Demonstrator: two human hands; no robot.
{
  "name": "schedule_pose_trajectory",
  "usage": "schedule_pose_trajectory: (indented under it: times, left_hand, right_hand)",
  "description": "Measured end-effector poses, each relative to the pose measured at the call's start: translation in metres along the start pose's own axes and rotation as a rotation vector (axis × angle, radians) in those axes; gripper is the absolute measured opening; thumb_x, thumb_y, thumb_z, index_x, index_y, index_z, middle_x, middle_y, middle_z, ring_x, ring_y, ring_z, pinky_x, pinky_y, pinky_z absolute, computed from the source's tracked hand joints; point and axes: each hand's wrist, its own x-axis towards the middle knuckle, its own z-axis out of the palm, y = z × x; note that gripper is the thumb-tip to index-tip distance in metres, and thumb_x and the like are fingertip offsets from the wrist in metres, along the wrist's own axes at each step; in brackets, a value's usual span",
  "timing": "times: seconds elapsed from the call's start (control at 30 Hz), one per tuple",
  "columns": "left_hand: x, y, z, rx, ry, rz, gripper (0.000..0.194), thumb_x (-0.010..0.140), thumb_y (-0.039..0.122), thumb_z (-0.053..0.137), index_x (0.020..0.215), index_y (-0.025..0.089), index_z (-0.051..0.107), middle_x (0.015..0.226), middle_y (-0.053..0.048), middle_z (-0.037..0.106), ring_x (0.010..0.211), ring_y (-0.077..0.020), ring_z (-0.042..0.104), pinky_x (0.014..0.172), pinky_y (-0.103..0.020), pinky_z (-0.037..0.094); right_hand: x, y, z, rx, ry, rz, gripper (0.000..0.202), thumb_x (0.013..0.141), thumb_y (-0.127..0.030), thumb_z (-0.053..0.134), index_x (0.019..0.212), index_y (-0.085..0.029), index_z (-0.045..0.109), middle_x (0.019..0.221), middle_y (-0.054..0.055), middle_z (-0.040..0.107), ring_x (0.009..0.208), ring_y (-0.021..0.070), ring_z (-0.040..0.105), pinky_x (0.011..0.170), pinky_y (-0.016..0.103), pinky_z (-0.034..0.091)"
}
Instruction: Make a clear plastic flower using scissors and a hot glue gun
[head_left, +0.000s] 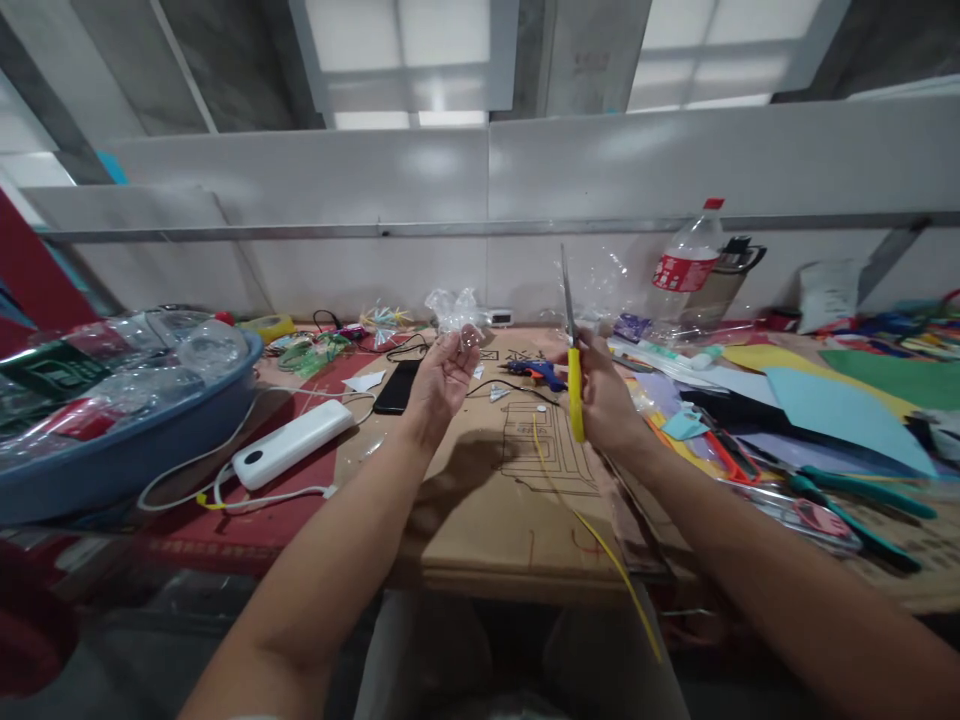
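My left hand [441,385] is raised over the cardboard, fingers closed on a clear crinkled plastic piece [453,308] with a lobed outline. Yellow-handled scissors [575,394] are gripped in my right hand [606,398], their blades pointing up and apart from the plastic. Whether the blades are parted I cannot tell. Between my hands, a blue glue gun [541,374] lies on the cardboard sheet [480,520]. A thin yellow strip [619,568] runs from the cardboard over its front edge.
On the left stand a blue basin [142,450] of plastic bottles and a white power strip [292,443]. A black phone [396,388] lies near my left wrist. To the right are coloured sheets [840,415], teal-handled pliers [855,515] and a red-capped bottle [688,262].
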Motion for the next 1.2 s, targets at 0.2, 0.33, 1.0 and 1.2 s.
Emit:
schedule_pose_trajectory:
  times: [0.2, 0.33, 1.0, 1.2]
  left_hand:
    - [0.007, 0.012, -0.003, 0.033, 0.051, 0.069, 0.013, 0.093, 0.014, 0.061, 0.09, 0.016, 0.074, 0.092, -0.005, 0.079, 0.091, -0.0123, 0.075, 0.077, -0.02, 0.059]
    - [0.011, 0.028, -0.004, 0.003, 0.048, 0.149, 0.017, 0.094, 0.017, 0.062, 0.103, 0.02, 0.075, 0.096, -0.004, 0.079, 0.097, -0.0135, 0.075, 0.076, -0.02, 0.06]
    - [0.021, 0.067, -0.015, -0.157, 0.12, 0.395, 0.02, 0.096, 0.018, 0.058, 0.101, 0.024, 0.077, 0.091, -0.001, 0.081, 0.1, -0.013, 0.075, 0.071, -0.016, 0.057]
    - [0.018, 0.058, -0.009, -0.155, 0.132, 0.32, 0.019, 0.097, 0.019, 0.058, 0.092, 0.021, 0.076, 0.084, 0.0, 0.08, 0.086, -0.0108, 0.076, 0.063, -0.015, 0.055]
  right_hand:
    - [0.003, 0.033, 0.003, -0.084, 0.009, 0.097, 0.049, 0.086, -0.034, 0.063, 0.132, -0.025, 0.052, 0.104, 0.006, 0.07, 0.093, 0.0226, 0.066, 0.083, 0.038, 0.055]
    - [0.002, 0.039, 0.009, -0.111, -0.131, 0.113, 0.047, 0.084, -0.027, 0.063, 0.13, -0.023, 0.054, 0.109, 0.008, 0.073, 0.098, 0.0242, 0.067, 0.09, 0.041, 0.054]
    - [0.063, 0.058, 0.074, -0.645, -0.621, -0.187, 0.041, 0.082, -0.012, 0.065, 0.121, -0.019, 0.067, 0.109, 0.012, 0.072, 0.099, 0.026, 0.062, 0.085, 0.031, 0.042]
    - [0.059, 0.058, 0.075, -0.723, -0.684, -0.273, 0.041, 0.088, -0.014, 0.06, 0.128, -0.017, 0.063, 0.104, 0.014, 0.07, 0.091, 0.0248, 0.061, 0.076, 0.029, 0.039]
